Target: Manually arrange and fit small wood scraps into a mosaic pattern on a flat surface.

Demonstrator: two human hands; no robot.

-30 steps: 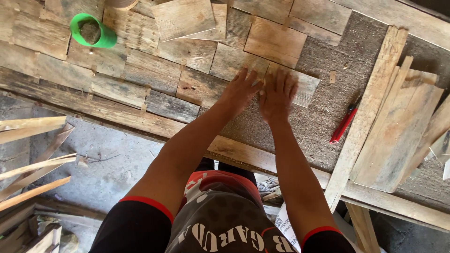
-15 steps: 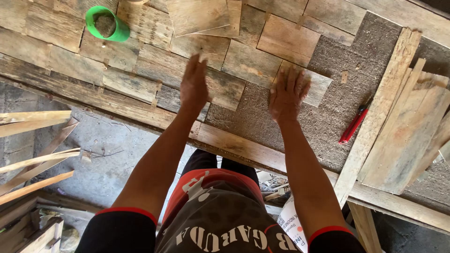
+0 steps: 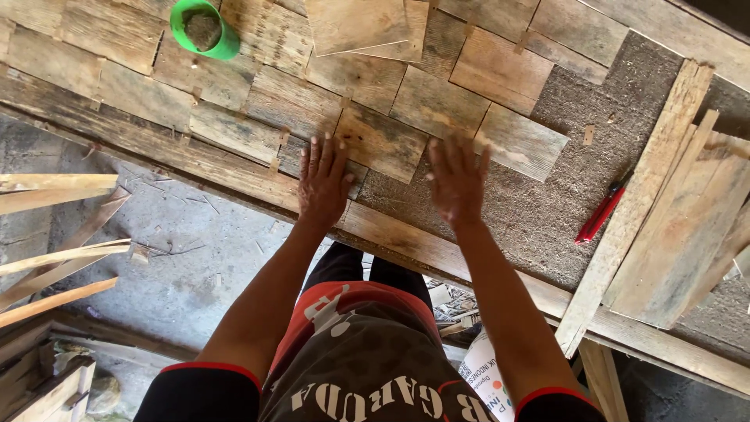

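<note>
Wooden tiled bench (image 3: 117, 133), green cup (image 3: 205, 29) holding grey powder, left hand (image 3: 323, 181) and right hand (image 3: 457, 181) flat, fingers spread.

Rough wooden tiles (image 3: 381, 143) (weathered); glossy plastic cup (image 3: 205, 30)

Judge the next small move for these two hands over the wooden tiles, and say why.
Probably reach the right hand toward the stacked wood pieces at the right for another tile. Both hands are empty: the left hand lies flat at the edge of the laid wooden tiles, and bare grey board shows beside the last tile, uncovered.
</note>
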